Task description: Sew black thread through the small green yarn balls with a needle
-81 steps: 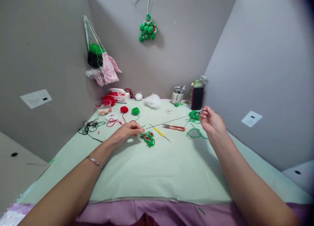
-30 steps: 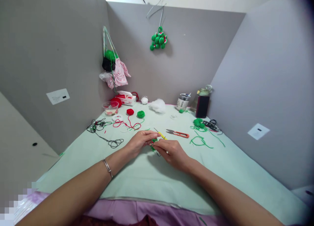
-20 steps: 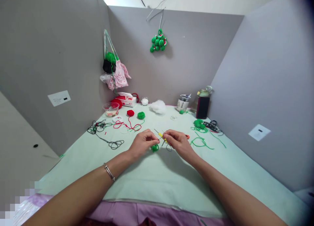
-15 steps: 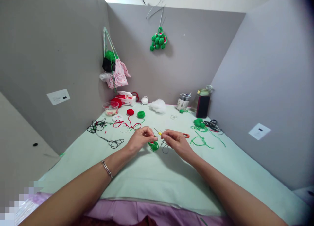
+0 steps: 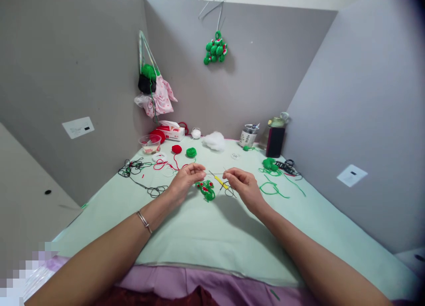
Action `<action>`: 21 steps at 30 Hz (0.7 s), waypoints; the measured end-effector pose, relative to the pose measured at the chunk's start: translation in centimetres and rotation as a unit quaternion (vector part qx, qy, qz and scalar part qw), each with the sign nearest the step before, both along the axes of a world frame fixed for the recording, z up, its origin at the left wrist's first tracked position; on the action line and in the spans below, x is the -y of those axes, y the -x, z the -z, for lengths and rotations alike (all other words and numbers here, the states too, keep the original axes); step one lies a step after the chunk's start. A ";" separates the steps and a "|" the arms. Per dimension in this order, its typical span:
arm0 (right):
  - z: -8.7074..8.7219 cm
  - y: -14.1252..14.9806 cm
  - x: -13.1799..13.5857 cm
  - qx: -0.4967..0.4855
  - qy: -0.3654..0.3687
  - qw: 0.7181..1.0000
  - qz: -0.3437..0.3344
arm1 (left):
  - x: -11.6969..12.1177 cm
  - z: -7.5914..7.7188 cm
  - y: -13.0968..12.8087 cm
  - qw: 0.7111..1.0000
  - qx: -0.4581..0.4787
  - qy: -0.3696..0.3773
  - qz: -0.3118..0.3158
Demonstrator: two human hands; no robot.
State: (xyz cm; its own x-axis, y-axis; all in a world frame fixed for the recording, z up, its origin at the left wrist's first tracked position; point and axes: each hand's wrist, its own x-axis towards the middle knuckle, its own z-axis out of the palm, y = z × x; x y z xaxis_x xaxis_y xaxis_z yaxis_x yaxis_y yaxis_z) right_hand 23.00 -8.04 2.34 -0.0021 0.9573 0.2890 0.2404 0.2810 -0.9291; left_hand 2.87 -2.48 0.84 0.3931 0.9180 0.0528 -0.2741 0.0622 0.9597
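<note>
Apparently, a thin strand (image 5: 215, 174) is held btwn L hand (image 5: 186, 179) & R hand (image 5: 245, 185), fingertips pinched on it; the green/red crochet piece (image 5: 208, 192) lies on the bench (image 5: 199, 235), near L hand. Careful tensioning seems called for, w/o snagging the yellow-handled hook (image 5: 221, 182).

Bench (image 5: 206, 248) under pale green cloth. Left: tangled dark yarn (image 5: 131, 167), clear round tub (image 5: 150, 144), tissue box (image 5: 171, 133) near tub. Further in: red yarn ball (image 5: 176, 149), green yarn ball (image 5: 191, 152) to its right; white yarn ball (image 5: 196, 133) and white stuffing (image 5: 214, 141) behind. Back right: pen tin (image 5: 248, 137), black phone (image 5: 275, 142) upright in front of bottle (image 5: 277, 121). Right: green yarn bundle (image 5: 271, 165), loose green strands (image 5: 272, 189) nearer front. Centre: yellow-handled hook (image 5: 221, 181), green-and-red crochet piece (image 5: 206, 191) just left.
</note>
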 end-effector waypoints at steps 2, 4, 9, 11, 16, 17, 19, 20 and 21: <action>0.1 -0.3 -0.2 -0.003 -0.010 1.000 0.018 | 0.3 0.2 -0.2 0.997 -0.044 -0.005 0.059; 0.1 -0.7 -0.4 0.002 -0.022 0.999 0.040 | 0.7 0.2 -0.4 0.990 -0.075 -0.004 0.117; 0.3 -0.9 -0.4 0.061 -0.051 0.995 0.055 | 0.7 -0.3 -0.3 0.983 0.018 0.043 0.175; 0.8 -0.5 -0.1 0.133 -0.112 0.984 0.043 | 0.5 -0.6 -0.2 0.983 0.079 0.063 0.150; 2.0 1.2 0.9 0.369 -0.340 0.864 -0.033 | 0.7 -0.6 -0.5 0.991 0.091 0.073 0.068; 2.0 1.5 1.1 0.389 -0.361 0.847 -0.033 | 0.8 -0.4 -0.7 0.995 0.057 0.050 0.066; 2.0 1.6 1.3 0.387 -0.371 0.844 -0.029 | 1.1 0.0 -0.9 0.998 -0.029 -0.035 0.053; 1.9 1.5 1.4 0.368 -0.361 0.856 -0.026 | 1.2 0.3 -0.9 0.992 -0.071 -0.091 0.041; 1.7 1.3 1.3 0.344 -0.341 0.875 -0.022 | 1.4 0.5 -1.0 0.982 -0.107 -0.151 0.030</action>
State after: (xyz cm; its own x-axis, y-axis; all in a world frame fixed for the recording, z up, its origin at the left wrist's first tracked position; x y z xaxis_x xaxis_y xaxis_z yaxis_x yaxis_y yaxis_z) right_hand 21.66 -9.36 0.63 -0.4326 0.5576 0.7085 0.6521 0.7362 -0.1812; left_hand 3.84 -3.83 0.35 0.4779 0.8480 0.2291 -0.0692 -0.2236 0.9722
